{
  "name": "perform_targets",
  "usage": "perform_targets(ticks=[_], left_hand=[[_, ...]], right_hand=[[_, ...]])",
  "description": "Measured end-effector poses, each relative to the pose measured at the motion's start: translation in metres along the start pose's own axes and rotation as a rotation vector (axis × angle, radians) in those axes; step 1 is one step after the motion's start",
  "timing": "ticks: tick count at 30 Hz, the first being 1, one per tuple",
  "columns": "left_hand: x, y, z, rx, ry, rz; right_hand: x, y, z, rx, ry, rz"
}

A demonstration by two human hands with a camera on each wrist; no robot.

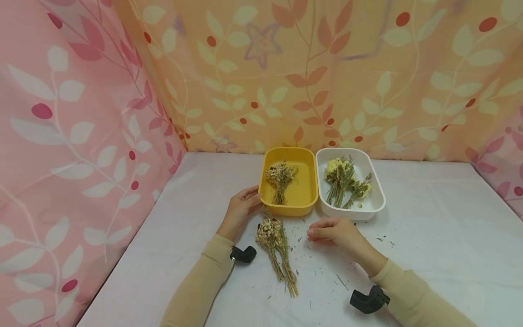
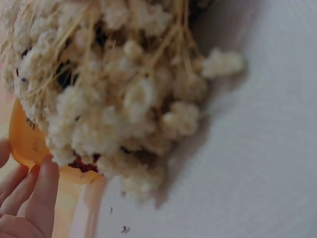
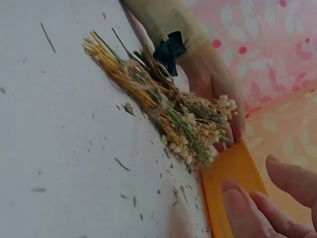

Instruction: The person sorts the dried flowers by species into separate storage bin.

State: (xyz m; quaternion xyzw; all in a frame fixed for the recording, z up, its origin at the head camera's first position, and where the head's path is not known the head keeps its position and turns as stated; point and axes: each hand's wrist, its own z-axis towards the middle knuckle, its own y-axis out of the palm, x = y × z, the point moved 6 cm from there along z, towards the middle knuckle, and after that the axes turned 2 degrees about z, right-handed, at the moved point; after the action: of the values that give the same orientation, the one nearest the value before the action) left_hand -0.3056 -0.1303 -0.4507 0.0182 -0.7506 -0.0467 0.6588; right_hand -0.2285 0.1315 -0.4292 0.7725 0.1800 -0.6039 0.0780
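Note:
My left hand [image 1: 239,211] touches the left side of a yellow tub [image 1: 302,181], its fingers [image 2: 43,191] fairly straight against the wall. Inside that tub lies a bunch of dried flowers [image 1: 281,181]. Two more dried bunches [image 1: 278,250], with cream blossoms and twine-tied stems [image 3: 133,74], lie on the table in front of the tub. To their right my right hand [image 1: 337,234] hovers with fingers loosely bent and nothing between them. Cream blossoms [image 2: 114,109] fill much of the left wrist view, close and blurred.
Beside the yellow tub stands a white tub [image 1: 377,200] with yellow dried flower bunches [image 1: 341,175] in it. Bits of stem and leaf [image 1: 342,282] are scattered over the white tablecloth [image 1: 441,236]. Patterned curtains [image 1: 286,77] hang behind and at the sides.

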Motion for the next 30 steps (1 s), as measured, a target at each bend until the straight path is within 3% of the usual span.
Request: perform_targets(ticks=[9,17,30], left_hand=[[-0.001,0.000,0.003,-0.007,0.006,0.002],[-0.001,0.000,0.002,-0.003,-0.002,-0.009],[-0.002,0.000,0.003,0.003,-0.004,-0.017]], right_hand=[[0.007,0.016,0.001,-0.021,0.017,-0.071],[0.017,0.036,0.000,-0.099,0.075,0.058],[0.025,0.057,0.000,-0.140,0.141,0.023]])
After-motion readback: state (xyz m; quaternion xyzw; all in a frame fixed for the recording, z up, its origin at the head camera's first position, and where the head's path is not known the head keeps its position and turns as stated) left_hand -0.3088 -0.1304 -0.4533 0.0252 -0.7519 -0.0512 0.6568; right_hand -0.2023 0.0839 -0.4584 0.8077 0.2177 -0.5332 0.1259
